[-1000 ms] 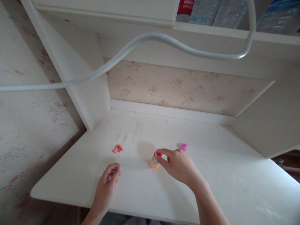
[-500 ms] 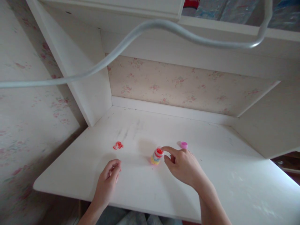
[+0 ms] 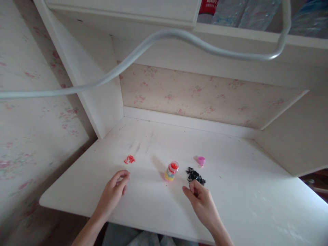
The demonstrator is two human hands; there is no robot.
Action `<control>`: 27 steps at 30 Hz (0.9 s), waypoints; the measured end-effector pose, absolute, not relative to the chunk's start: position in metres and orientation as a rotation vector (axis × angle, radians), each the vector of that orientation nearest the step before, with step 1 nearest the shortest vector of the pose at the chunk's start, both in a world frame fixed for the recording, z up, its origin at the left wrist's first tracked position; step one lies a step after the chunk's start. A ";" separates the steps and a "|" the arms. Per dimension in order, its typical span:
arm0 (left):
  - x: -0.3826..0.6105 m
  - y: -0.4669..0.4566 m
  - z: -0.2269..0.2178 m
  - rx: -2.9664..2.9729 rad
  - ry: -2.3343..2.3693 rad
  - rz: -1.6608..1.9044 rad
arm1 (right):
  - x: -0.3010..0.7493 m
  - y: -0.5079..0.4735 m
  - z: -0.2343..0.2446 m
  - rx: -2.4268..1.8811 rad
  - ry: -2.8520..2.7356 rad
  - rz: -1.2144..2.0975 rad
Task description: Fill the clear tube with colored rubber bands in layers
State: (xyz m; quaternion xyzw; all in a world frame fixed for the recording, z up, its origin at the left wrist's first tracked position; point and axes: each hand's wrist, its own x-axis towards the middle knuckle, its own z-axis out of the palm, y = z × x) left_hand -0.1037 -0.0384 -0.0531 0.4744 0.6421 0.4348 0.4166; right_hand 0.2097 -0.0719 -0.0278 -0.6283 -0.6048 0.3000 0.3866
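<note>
A small clear jar (image 3: 171,172) stands upright in the middle of the white desk, lid off. Red strands show at its mouth, with blue and yellow layers below. My left hand (image 3: 112,190) is left of the jar, fingers curled together; whatever they may hold is hidden. Just beyond it lies a little pile of red bands (image 3: 129,159). My right hand (image 3: 203,198) is right of the jar and apart from it. Its thumb stands away from the bent index finger, with nothing visible between. A heap of small black bands (image 3: 194,175) lies directly past its fingertips.
A pink cap (image 3: 201,160) lies behind the black heap. A pale cable (image 3: 164,33) crosses the upper view in front of the white shelf unit (image 3: 123,12). Clear plastic bottles (image 3: 246,13) sit on the upper right shelf.
My right hand has drawn back from the jar's mouth toward me, uncovering the black heap it was hiding. My left hand has shifted slightly left.
</note>
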 end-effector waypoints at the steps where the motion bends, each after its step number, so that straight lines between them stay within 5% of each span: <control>1: -0.111 -0.032 -0.053 1.291 1.682 1.052 | 0.208 -0.077 -0.039 -1.591 -1.516 0.806; 13: -0.129 0.014 -0.044 2.040 2.136 0.444 | 0.193 -0.091 -0.059 -1.695 -1.568 0.666; 27: -0.125 0.022 -0.042 2.041 2.110 0.403 | 0.194 -0.091 -0.069 -1.724 -1.595 0.637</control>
